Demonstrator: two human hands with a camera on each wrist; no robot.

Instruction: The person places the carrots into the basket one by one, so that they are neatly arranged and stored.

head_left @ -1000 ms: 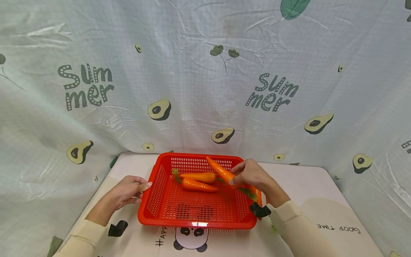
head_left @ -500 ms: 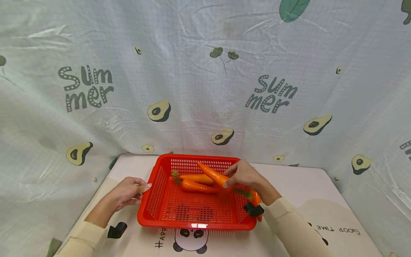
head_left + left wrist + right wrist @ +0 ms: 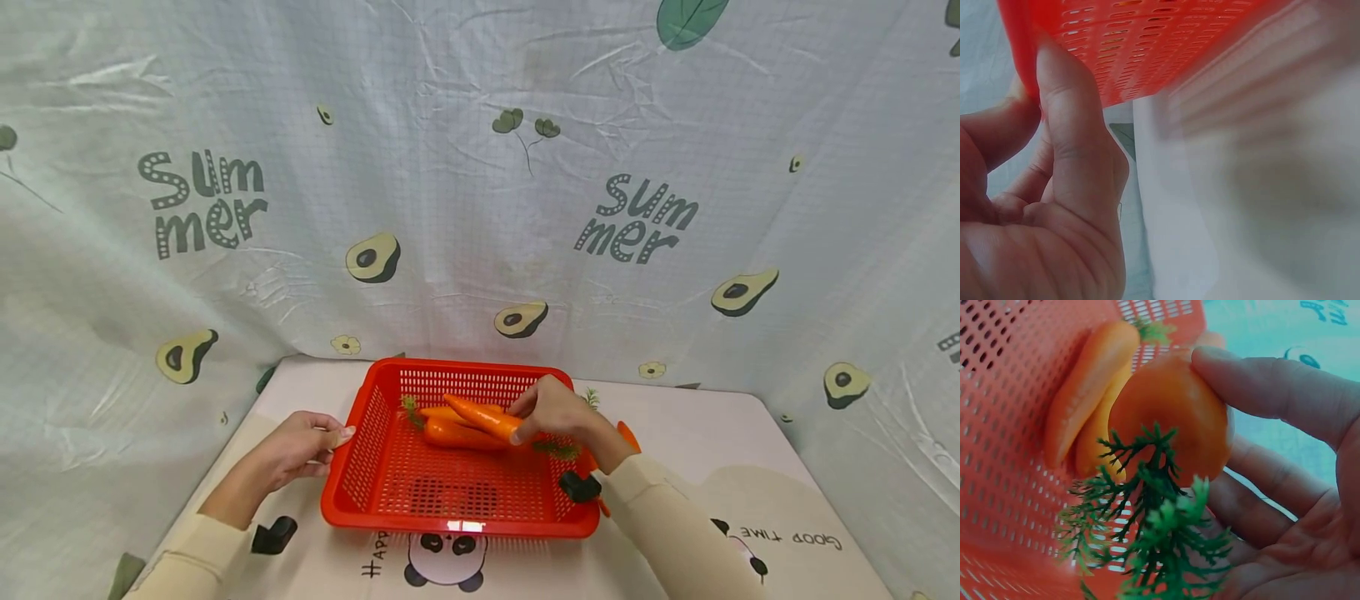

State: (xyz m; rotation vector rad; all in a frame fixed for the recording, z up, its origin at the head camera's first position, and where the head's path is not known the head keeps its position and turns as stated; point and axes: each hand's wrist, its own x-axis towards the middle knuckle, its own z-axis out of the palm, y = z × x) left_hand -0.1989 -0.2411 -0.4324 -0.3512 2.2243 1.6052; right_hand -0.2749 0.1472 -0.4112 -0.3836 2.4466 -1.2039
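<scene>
From above and behind the left hand and right hand, the head view faces forward and down. Each wrist view sits close, the left facing the basket from outside, the right looking in; all share it.

Carrots lie in the basket, more carrots (partly hidden) apparently right of it.

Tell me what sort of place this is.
Probably a staged tabletop work area rather than a real kitchen: a printed sheet hangs behind the table, and the right hand holds a plastic-looking carrot at the red basket.
</scene>
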